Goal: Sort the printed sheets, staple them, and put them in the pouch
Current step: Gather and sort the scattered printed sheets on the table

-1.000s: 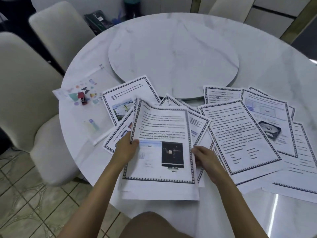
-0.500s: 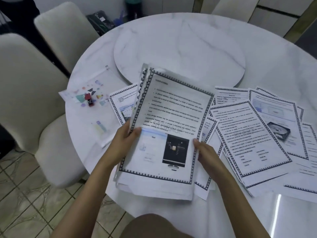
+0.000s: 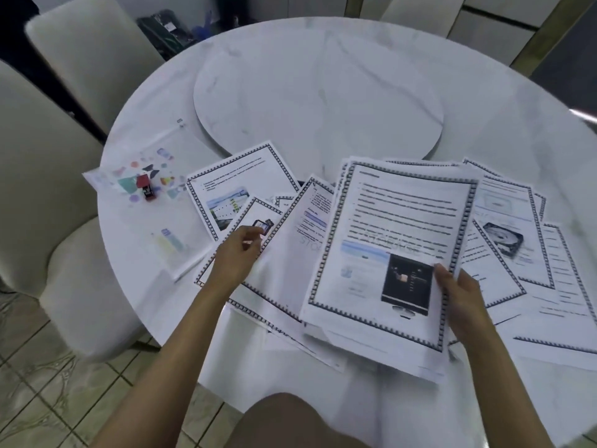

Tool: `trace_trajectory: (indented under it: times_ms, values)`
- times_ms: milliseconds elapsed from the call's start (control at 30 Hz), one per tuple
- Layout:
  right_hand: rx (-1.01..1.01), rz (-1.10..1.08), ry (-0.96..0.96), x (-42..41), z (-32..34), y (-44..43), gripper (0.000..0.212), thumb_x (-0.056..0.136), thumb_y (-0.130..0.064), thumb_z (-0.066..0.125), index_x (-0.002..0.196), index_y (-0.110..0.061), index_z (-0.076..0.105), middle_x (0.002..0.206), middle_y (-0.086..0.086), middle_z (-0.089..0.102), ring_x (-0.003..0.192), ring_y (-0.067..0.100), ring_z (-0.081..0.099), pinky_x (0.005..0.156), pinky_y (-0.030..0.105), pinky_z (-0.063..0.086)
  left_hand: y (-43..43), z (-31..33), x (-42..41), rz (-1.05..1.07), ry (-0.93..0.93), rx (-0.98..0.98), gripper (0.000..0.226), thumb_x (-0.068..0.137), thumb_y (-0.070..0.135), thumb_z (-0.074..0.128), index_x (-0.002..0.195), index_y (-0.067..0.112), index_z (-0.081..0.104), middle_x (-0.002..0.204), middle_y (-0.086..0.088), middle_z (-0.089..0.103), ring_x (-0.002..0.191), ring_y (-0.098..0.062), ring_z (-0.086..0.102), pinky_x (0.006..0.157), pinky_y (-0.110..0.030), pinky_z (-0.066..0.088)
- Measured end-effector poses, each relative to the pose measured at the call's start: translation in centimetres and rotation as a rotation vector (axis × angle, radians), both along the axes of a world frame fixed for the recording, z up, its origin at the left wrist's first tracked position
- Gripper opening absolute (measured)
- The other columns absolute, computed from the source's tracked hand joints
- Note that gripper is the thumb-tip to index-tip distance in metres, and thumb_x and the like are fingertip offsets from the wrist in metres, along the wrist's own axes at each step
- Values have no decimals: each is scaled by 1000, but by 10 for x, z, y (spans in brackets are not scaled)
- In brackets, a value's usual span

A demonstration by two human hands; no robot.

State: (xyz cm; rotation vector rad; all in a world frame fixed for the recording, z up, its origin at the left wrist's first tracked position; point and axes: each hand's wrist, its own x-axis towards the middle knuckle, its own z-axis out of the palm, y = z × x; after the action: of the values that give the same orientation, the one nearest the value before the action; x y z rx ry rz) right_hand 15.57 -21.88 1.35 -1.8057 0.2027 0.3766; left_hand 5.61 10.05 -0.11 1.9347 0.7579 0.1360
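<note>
Loose sheets [image 3: 239, 183] cover the near tabletop [image 3: 517, 124]. At left the stapler [image 3: 147, 189] sits on the pouch [image 3: 181, 156]. Free room lies over the turntable [image 3: 323, 92].

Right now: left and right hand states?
Left hand: fingers curled over a loose sheet; whether it grips cannot be told.
Right hand: closed, holding the stack of sheets by its right edge.

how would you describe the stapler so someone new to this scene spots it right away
Start at the round white marble table and go to its left edge, where a clear pouch with colourful prints lies beside the printed sheets. The stapler sits on the pouch. It is the only small red-and-black block there; all around it is flat.
</note>
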Motion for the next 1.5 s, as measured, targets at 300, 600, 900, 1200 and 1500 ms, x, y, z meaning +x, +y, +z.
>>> trace_trajectory:
  times_ms: [300, 600, 900, 1200, 1500]
  values:
    - [-104, -190, -8, 1, 0, -52, 38, 97, -22, 44, 129, -3, 48, 110, 12, 60, 95, 29, 57, 91, 38, 43, -4, -11, 31, -128, 104, 157, 39, 92, 13, 52, 130, 8, 48, 129, -12, 53, 108, -26, 56, 82, -21, 35]
    - [-99, -210, 29, -4, -11, -41, 35, 97, -20, 44, 126, -1, 50, 107, 15, 59, 93, 29, 57, 85, 35, 42, -11, -12, 44, -124, 204, 107, 48, 90, 17, 54, 135, 9, 40, 126, -11, 56, 114, -27, 54, 89, -29, 41]
    - [-73, -166, 45, -9, -21, -27, 33, 96, -21, 46, 124, -4, 52, 107, 14, 61, 89, 28, 59, 85, 36, 45, -31, -8, 48, -235, 198, 81, 9, 92, 15, 52, 88, 8, 56, 65, 3, 48, 56, -11, 45, 55, -23, 35]
    - [-20, -160, 109, -13, -28, -17, 32, 95, -24, 47, 122, -7, 54, 106, 14, 63, 93, 31, 61, 90, 44, 48, -51, -17, 23, -84, 24, 13, 28, 99, 11, 34, 121, 2, 49, 92, -5, 52, 67, -10, 43, 51, -16, 29]
    - [13, 139, 111, -33, -31, 30, 22, 94, -25, 50, 112, -18, 59, 101, 3, 70, 86, 14, 70, 71, 25, 57, -60, -13, 2, -47, 21, -241, 30, 99, 25, 37, 124, 11, 46, 122, -10, 57, 86, -4, 51, 73, -17, 40]
